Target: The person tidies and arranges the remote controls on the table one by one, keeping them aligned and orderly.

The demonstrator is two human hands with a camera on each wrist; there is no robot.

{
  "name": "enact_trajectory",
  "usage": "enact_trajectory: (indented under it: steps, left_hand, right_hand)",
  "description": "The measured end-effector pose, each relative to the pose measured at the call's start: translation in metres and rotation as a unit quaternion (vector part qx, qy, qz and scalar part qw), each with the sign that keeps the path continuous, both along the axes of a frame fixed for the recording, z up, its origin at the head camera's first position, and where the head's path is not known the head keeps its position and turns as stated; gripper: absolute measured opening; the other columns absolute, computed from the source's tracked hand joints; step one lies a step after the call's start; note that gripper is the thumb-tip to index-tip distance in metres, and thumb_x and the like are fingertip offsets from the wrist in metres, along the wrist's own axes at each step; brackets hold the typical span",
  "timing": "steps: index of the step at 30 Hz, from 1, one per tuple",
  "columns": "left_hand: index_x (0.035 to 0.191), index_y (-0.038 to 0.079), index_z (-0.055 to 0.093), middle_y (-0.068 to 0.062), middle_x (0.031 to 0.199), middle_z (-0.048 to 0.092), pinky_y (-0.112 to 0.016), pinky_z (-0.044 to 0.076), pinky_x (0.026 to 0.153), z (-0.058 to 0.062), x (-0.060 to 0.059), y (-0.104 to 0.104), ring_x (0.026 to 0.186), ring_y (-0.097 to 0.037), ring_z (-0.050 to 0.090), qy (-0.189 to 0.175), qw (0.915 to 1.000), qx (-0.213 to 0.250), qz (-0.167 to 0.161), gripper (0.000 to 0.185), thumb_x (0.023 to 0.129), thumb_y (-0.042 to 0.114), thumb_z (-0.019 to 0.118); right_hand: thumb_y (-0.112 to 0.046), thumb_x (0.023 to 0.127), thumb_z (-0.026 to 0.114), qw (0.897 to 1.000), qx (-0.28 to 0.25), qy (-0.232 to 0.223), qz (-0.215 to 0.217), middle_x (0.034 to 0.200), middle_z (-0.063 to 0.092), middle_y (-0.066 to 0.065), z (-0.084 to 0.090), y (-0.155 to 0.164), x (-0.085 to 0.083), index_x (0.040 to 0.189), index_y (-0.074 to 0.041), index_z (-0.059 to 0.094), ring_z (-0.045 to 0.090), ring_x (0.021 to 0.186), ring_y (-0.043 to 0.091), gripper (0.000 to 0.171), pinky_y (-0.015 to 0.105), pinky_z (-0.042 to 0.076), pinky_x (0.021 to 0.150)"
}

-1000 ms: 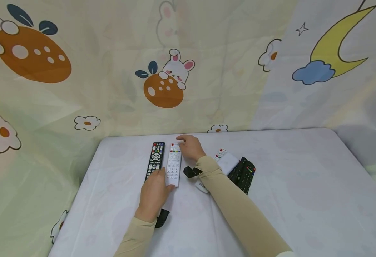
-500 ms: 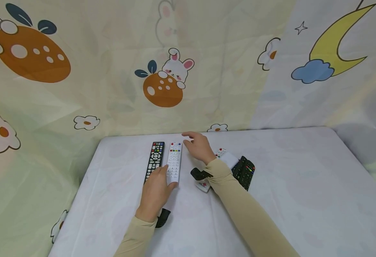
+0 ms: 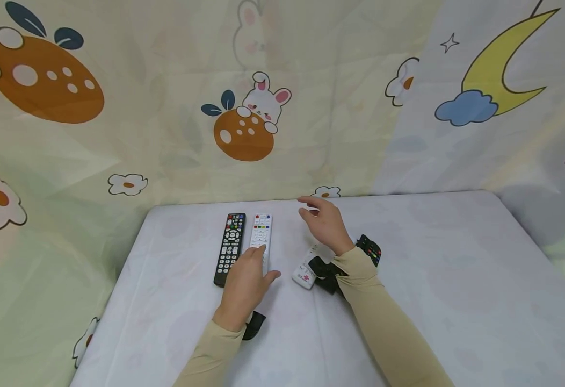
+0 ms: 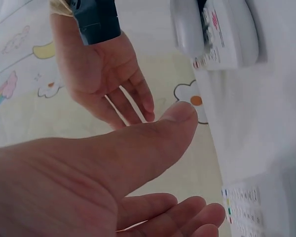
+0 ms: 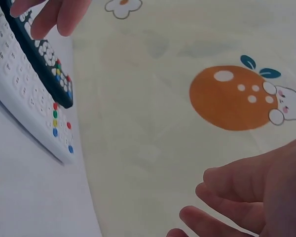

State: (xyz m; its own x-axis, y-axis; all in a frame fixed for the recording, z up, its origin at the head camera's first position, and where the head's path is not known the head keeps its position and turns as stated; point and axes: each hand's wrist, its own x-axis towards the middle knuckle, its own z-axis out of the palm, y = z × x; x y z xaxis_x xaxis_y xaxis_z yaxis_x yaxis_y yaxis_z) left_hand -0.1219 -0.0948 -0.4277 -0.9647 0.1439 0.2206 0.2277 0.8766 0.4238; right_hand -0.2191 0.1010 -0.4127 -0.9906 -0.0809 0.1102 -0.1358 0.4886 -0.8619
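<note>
Your right hand (image 3: 325,226) has left the top of the white remote (image 3: 261,235) it was touching a second ago and swung rightward, so it now hangs in the air with fingers loosely spread, holding nothing, above the table (image 3: 456,279) and just short of the loose pile of remotes. In the head view your left hand (image 3: 246,282) has slid a little up the white remote and lies over its near end, fingers relaxed rather than curled round it; that remote lies flat and parallel to the black remote (image 3: 230,248), just beside it, both pointing at the cartoon-print cloth backdrop (image 3: 166,118). To the right, a second white remote (image 3: 305,273) and another black remote (image 3: 369,248) lie partly hidden under your right wrist and sleeve. Judging from this, the white remote is placed and squared up next to the black one, and your right hand looks freed for the pile. In the left wrist view, your left palm and thumb (image 4: 158,133) are open, the right hand (image 4: 106,74) opposite is open too, and a white remote (image 4: 227,32) lies beyond. In the right wrist view, the paired white remote (image 5: 27,106) and black remote (image 5: 42,61) lie side by side, with your right fingers (image 5: 241,197) slack and empty.
</note>
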Motion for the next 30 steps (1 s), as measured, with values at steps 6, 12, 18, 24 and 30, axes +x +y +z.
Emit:
enact_trajectory:
  steps: [6, 12, 18, 24, 30]
  left_hand:
    - [0.127, -0.005, 0.064, -0.02, 0.118, 0.067, -0.044, 0.054, 0.088, 0.004, 0.001, 0.011, 0.105, -0.033, 0.066, -0.009, 0.9998, 0.005, -0.017, 0.062, 0.078, 0.025, 0.088]
    - [0.13, -0.003, 0.063, -0.018, 0.12, 0.067, -0.044, 0.053, 0.09, 0.007, 0.0, 0.022, 0.108, -0.034, 0.065, -0.02, 0.9992, 0.007, -0.034, 0.064, 0.078, 0.026, 0.088]
    - [0.13, -0.002, 0.064, -0.016, 0.119, 0.067, -0.043, 0.054, 0.09, 0.004, -0.002, 0.033, 0.108, -0.032, 0.065, -0.018, 0.9982, 0.015, -0.055, 0.065, 0.077, 0.026, 0.089]
    - [0.13, -0.001, 0.064, -0.015, 0.119, 0.067, -0.042, 0.054, 0.09, 0.002, -0.004, 0.042, 0.109, -0.031, 0.065, -0.021, 0.9974, 0.026, -0.064, 0.065, 0.076, 0.025, 0.089]
    - [0.13, 0.001, 0.064, -0.013, 0.12, 0.067, -0.042, 0.054, 0.09, 0.001, -0.006, 0.052, 0.111, -0.029, 0.064, -0.035, 0.9959, 0.037, -0.075, 0.064, 0.076, 0.025, 0.089]
  right_hand:
    - [-0.019, 0.1, 0.061, 1.0, -0.006, 0.0, -0.019, 0.144, 0.056, 0.011, -0.001, 0.015, 0.009, 0.136, -0.014, 0.064, 0.056, 0.127, 0.031, 0.036, 0.046, 0.049, 0.1]
    - [-0.021, 0.101, 0.06, 0.999, -0.006, -0.01, -0.039, 0.145, 0.054, 0.013, -0.002, 0.029, 0.017, 0.137, -0.012, 0.063, 0.055, 0.127, 0.035, 0.037, 0.048, 0.051, 0.096]
    - [-0.022, 0.101, 0.059, 0.998, 0.005, -0.015, -0.055, 0.139, 0.058, 0.017, -0.006, 0.044, 0.022, 0.136, -0.01, 0.063, 0.056, 0.126, 0.036, 0.037, 0.05, 0.048, 0.1]
    - [-0.02, 0.101, 0.058, 0.998, 0.005, -0.022, -0.062, 0.136, 0.06, 0.021, -0.008, 0.056, 0.025, 0.137, -0.008, 0.062, 0.056, 0.125, 0.037, 0.038, 0.051, 0.047, 0.101]
    - [-0.022, 0.102, 0.057, 0.997, 0.032, -0.033, -0.065, 0.138, 0.056, 0.025, -0.005, 0.063, 0.025, 0.138, -0.007, 0.06, 0.057, 0.124, 0.041, 0.04, 0.054, 0.046, 0.1]
